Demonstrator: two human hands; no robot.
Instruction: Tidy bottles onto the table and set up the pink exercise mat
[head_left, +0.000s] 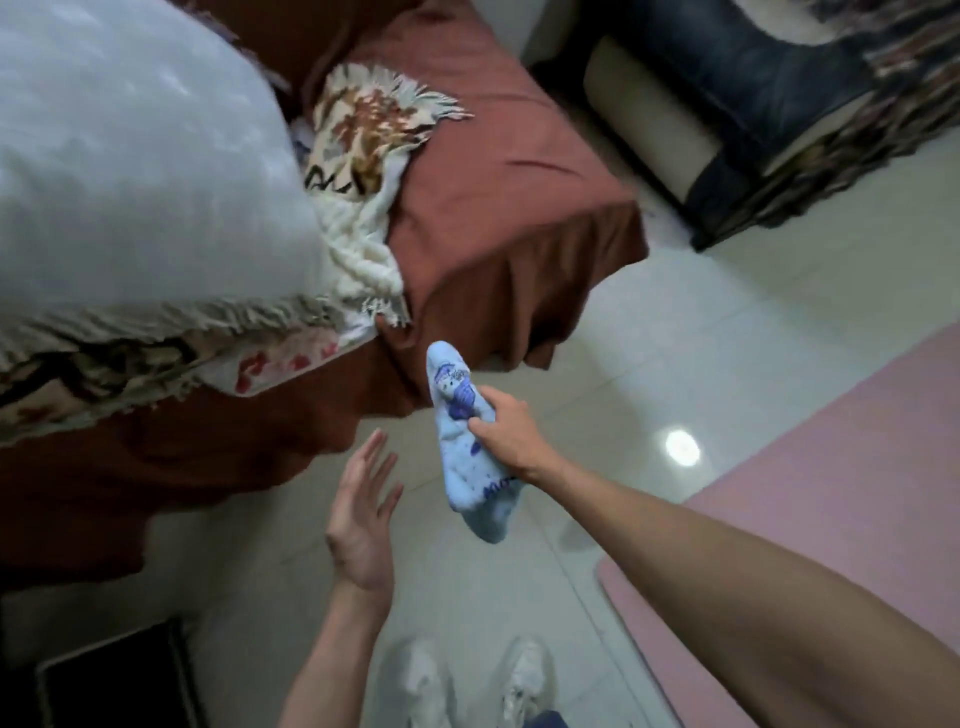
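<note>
Head view showed the right hand with its fingers pinched around a pale blue printed cloth item above the tiled floor, while the left hand hung open-palmed and empty just beside it. The pink exercise mat lay flat at right, beside the bed; no bottles were visible. Judging by this, the cloth was best set down clear of the mat, the left hand steadying its loose end.

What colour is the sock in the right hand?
Light blue sock with darker blue print, head view.
</note>
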